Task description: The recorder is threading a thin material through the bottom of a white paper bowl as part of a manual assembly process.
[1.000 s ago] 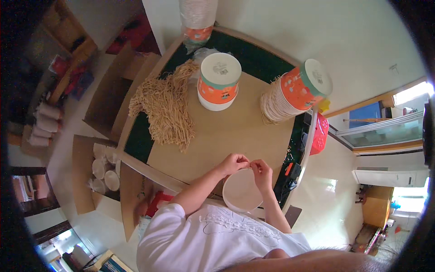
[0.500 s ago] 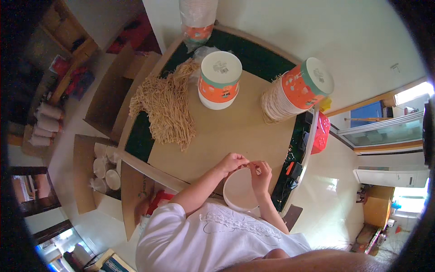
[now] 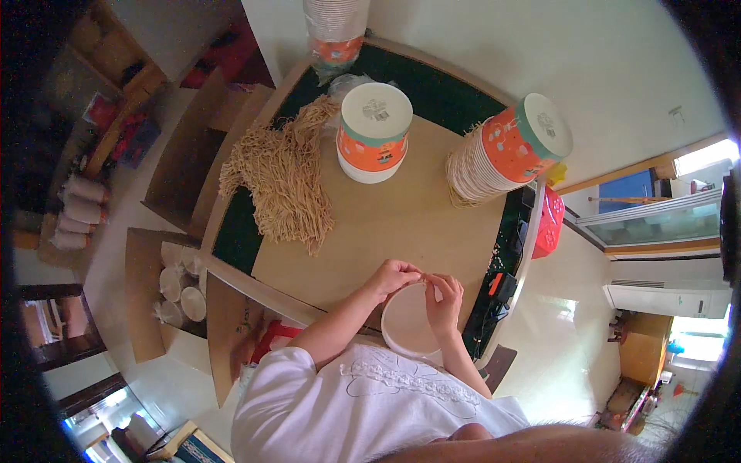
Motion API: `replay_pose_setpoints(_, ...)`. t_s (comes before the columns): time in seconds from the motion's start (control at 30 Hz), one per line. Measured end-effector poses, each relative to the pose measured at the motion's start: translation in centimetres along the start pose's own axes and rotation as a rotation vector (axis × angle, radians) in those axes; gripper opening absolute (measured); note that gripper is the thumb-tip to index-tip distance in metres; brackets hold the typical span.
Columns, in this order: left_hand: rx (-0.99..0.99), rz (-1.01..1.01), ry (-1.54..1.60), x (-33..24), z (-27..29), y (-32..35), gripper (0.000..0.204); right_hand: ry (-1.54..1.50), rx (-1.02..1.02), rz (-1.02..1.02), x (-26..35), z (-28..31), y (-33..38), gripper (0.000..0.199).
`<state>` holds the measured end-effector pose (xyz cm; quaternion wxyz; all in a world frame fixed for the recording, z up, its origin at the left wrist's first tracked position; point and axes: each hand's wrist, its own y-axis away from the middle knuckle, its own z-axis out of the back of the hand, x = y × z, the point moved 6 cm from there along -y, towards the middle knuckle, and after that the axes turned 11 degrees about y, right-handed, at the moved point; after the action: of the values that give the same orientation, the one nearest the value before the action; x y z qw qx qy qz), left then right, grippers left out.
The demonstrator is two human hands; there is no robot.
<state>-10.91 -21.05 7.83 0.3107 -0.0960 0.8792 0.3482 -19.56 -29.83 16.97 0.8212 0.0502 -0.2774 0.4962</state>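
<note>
A white round container [image 3: 407,324] sits at the near edge of the table, in front of my body. My left hand [image 3: 395,277] and my right hand [image 3: 446,292] meet at its far rim, fingertips pinched together on something too small to make out. On the brown table top [image 3: 401,224] lies a heap of tan string-like strands [image 3: 282,177] to the left. Two stacks of orange and white paper cups stand beyond, one upright [image 3: 375,131] and one leaning [image 3: 505,150].
A wrapped stack of cups [image 3: 333,31] stands at the table's far edge. An open cardboard box with white cups [image 3: 174,285] sits on the floor at left. A red basket [image 3: 546,224] hangs off the table's right side. Shelves stand far left.
Both hands have shifted slightly toward each other over the container's rim. Nothing else has moved.
</note>
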Motion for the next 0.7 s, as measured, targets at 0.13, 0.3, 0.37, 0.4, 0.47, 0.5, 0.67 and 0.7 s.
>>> replay_pose_setpoints(0.13,0.013,-0.008,0.004,0.5,0.3,-0.2,0.01,-0.004,0.004,0.005,0.0,-0.1,0.0,0.017)
replay_pose_setpoints(0.3,0.014,-0.032,0.045,0.3,0.1,0.1,0.01,0.004,-0.001,0.016,0.3,0.0,0.1,0.016)
replay_pose_setpoints(0.37,0.012,-0.059,0.011,0.2,0.1,0.1,0.01,0.042,0.018,0.024,0.5,0.1,0.0,0.016)
replay_pose_setpoints(0.4,0.009,-0.085,-0.024,0.1,0.0,0.1,0.01,0.042,0.018,0.024,0.5,0.1,0.0,0.016)
replay_pose_setpoints(0.47,0.012,-0.098,-0.01,0.6,0.4,-0.2,0.01,0.03,0.018,0.038,0.7,0.1,0.1,0.017)
replay_pose_setpoints(0.5,0.016,-0.11,0.003,0.8,0.6,-0.4,0.011,0.029,0.018,0.04,0.5,-0.1,0.0,0.017)
replay_pose_setpoints(0.67,-0.017,-0.059,-0.053,0.9,0.7,-0.4,0.012,-0.31,0.241,-0.226,-1.3,-0.7,-1.5,0.011)
replay_pose_setpoints(0.7,-0.017,-0.041,-0.089,0.9,0.7,-0.2,0.012,-0.31,0.241,-0.227,-1.6,-0.9,-1.5,0.011)
